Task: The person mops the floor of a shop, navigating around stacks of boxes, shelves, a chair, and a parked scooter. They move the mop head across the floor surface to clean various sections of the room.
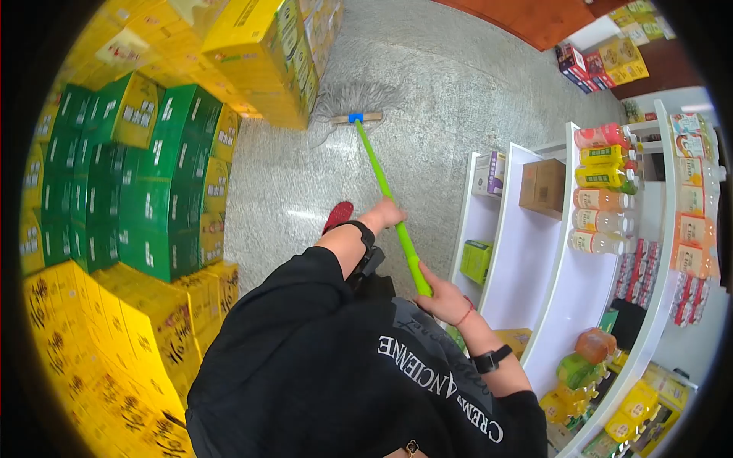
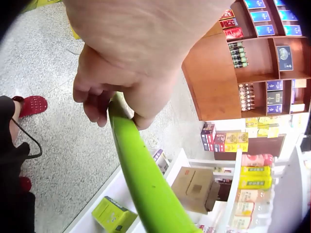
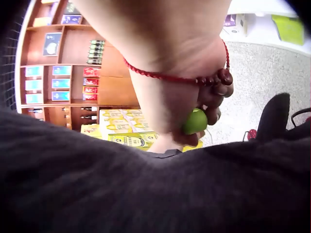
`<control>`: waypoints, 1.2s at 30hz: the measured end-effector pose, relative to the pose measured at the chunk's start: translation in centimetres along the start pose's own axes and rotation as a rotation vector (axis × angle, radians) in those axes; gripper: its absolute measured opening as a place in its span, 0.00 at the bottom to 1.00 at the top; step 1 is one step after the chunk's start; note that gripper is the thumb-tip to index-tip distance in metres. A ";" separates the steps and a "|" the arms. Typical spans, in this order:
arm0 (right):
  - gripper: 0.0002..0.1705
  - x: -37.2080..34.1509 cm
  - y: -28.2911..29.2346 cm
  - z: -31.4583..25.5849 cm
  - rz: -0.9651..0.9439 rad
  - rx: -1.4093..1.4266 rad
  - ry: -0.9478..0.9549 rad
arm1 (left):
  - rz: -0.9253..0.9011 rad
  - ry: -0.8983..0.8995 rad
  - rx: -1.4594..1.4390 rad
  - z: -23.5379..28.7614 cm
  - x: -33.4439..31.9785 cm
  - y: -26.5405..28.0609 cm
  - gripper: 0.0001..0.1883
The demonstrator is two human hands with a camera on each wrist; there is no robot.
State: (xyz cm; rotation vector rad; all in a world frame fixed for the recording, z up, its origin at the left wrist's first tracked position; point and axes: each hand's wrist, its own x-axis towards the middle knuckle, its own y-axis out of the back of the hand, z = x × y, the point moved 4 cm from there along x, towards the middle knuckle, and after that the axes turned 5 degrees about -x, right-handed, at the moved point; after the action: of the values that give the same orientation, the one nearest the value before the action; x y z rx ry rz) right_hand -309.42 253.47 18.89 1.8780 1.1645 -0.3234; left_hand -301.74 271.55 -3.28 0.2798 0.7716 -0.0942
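Observation:
A string mop with a bright green handle reaches out across the floor. Its grey strands lie spread on the floor beside a stack of yellow cartons, under a blue clamp. My left hand grips the handle partway down; in the left wrist view its fingers curl round the green pole. Nearer my body, my right hand, with a red bracelet at the wrist, holds the top end of the handle. The rounded green end pokes out of that fist in the right wrist view.
Yellow cartons and green cartons are stacked along the left. White shelves with bottles and a brown box stand close on the right. A wooden counter is at the far end. A red shoe shows below my left arm.

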 end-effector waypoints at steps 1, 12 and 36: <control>0.43 -2.5 -0.3 1.0 -0.010 -0.015 0.012 | -0.079 0.019 0.026 -0.2 -1.8 -2.2 0.34; 0.41 -20.3 -3.9 3.7 -0.273 -0.262 0.016 | -0.434 0.149 0.196 -5.7 -17.1 -15.5 0.36; 0.41 0.2 -17.4 -14.9 -0.241 -0.343 0.240 | 0.262 0.223 -0.026 -22.3 -20.2 11.9 0.22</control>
State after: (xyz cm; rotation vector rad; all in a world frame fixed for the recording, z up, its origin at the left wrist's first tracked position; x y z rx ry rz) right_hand -326.84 268.35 17.96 1.5070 1.5095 -0.0225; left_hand -328.98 288.92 -1.80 0.3682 0.9491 0.1975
